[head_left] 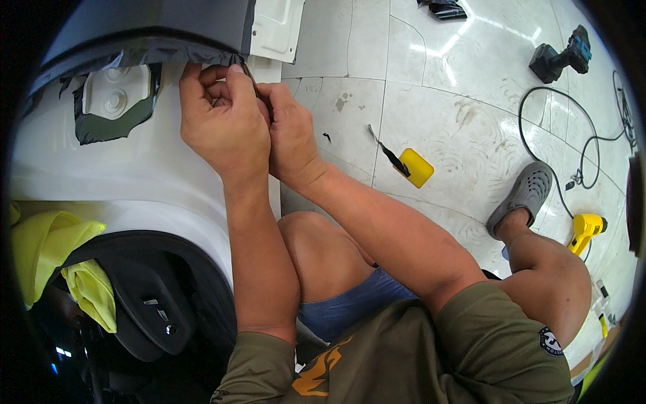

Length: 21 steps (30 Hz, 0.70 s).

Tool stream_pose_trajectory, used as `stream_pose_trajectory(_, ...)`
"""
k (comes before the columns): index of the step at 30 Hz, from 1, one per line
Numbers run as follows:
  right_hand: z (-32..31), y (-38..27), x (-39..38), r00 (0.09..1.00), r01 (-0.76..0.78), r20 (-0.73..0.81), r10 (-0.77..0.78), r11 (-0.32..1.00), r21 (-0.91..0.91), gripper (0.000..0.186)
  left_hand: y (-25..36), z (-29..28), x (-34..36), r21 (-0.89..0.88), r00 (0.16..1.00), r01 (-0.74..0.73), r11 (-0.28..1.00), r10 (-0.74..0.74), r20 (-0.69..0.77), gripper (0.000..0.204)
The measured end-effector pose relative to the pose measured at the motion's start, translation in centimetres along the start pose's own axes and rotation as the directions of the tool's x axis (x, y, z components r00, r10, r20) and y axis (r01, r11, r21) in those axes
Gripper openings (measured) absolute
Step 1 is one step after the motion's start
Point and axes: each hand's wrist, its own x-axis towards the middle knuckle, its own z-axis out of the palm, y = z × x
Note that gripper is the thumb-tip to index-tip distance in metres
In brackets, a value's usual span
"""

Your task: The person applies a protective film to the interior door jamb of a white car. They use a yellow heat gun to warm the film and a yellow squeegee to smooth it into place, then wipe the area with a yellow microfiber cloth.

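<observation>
Dark film [155, 27] covers the upper part of a white car body [155, 172], with a loose, wrinkled edge along its lower side. At the right end of that edge my left hand [225, 124] is closed, thumb and fingertips pinching the film. Pressed against it, my right hand [291, 124] is also closed at the same corner, where a narrow dark strip of film runs down between the hands. My hands partly hide the right fingertips. Left of my hands, a dark film patch [128, 124] surrounds a white bolted bracket [116, 94].
Yellow-green cloths [50, 246] hang over the door opening at lower left. A yellow block with a blade [416, 168] lies on the tiled floor [336, 121]. Farther right are a cordless drill [562, 55], a black cable [521, 118] and a yellow heat gun [587, 232].
</observation>
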Motion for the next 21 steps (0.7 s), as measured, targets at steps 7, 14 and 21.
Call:
stream_pose_trajectory(7, -0.02, -0.06, 0.02, 1.0, 0.006, 0.025, -0.006, 1.0, 0.01, 0.014, -0.08, 0.02, 0.0, -0.006, 1.0, 0.001, 1.0, -0.002, -0.022, 0.022)
stream_pose_trajectory(14, 0.04, 0.25, -0.01, 0.999, 0.031, 0.028, -0.031, 1.0, -0.004, 0.014, -0.13, 0.01, -0.11, 0.004, 1.0, -0.012, 1.0, 0.012, -0.013, 0.021)
stream_pose_trajectory(21, 0.01, 0.19, 0.11, 0.999, -0.008, 0.04, 0.008, 1.0, 0.016, 0.012, -0.07, 0.13, -0.11, 0.008, 0.999, -0.04, 0.999, 0.04, -0.024, 0.022)
